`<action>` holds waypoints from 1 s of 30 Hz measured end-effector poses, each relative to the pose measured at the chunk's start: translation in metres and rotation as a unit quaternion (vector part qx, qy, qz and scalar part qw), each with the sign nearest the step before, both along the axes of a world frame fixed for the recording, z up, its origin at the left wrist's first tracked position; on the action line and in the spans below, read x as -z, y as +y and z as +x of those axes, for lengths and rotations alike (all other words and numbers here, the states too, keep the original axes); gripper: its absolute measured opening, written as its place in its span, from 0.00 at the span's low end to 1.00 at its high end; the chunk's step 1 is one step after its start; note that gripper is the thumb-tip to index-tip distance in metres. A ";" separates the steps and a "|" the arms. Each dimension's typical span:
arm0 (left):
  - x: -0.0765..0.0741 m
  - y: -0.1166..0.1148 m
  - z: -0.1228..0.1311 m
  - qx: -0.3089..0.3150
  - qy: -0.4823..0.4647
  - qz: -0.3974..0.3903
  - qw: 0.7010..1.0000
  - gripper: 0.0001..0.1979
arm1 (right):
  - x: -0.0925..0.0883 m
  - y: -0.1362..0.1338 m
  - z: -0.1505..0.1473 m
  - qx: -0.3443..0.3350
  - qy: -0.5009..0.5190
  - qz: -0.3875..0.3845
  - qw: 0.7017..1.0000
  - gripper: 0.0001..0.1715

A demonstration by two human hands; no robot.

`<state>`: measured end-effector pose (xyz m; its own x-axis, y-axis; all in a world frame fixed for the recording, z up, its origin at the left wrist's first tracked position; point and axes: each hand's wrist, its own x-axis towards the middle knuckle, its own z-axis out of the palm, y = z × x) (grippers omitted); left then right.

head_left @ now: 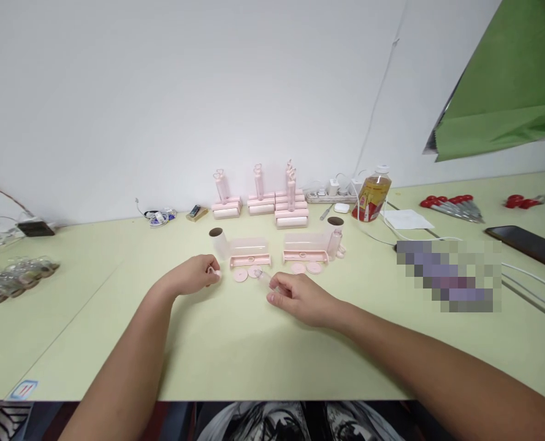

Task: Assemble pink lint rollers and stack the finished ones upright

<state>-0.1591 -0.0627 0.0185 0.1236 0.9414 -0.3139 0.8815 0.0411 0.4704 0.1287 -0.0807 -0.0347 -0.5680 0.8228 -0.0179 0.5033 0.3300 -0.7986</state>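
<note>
My left hand (pixel 194 275) pinches a small pink loop-shaped piece (pixel 216 271) just above the table. Between the fingers of my right hand (pixel 302 298) is a clear tube (pixel 263 278), tilted, its narrow end pointing up and left. Beyond the hands lie two pink trough-shaped holders (pixel 251 261) with clear curved covers (pixel 249 246) behind them. Several flat pink discs (pixel 240 275) rest in front. A white roll (pixel 219 246) with a brown core stands at the left; at the right, another clear tube (pixel 333 244) stands before a second roll.
Several pink roller sets (pixel 291 215) with upright handles stand along the wall. To their right are a power strip (pixel 330 198), a drink bottle (pixel 372 195) and white cables. Red-handled tools (pixel 453 207) and a phone (pixel 527 248) lie at the right. Wrapped items (pixel 15 278) sit far left.
</note>
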 end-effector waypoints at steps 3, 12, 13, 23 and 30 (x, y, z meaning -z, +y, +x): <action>0.011 0.005 0.010 0.012 0.028 0.024 0.999 0.10 | 0.001 -0.001 -0.001 -0.008 -0.005 -0.011 1.000 0.13; 0.013 0.006 0.012 -0.023 -0.075 -0.040 0.996 0.24 | 0.008 0.003 0.000 -0.001 0.016 -0.009 1.000 0.15; 0.008 0.005 0.009 -0.036 -0.082 -0.030 0.996 0.25 | 0.009 0.003 0.000 0.003 0.019 -0.009 1.000 0.15; 0.003 -0.024 0.067 0.162 -0.321 0.064 0.931 0.15 | 0.011 -0.008 -0.011 -0.038 0.153 0.026 0.987 0.20; -0.005 -0.001 0.012 -0.126 -0.399 0.381 0.824 0.12 | 0.016 -0.008 -0.007 -0.013 0.150 -0.023 0.988 0.40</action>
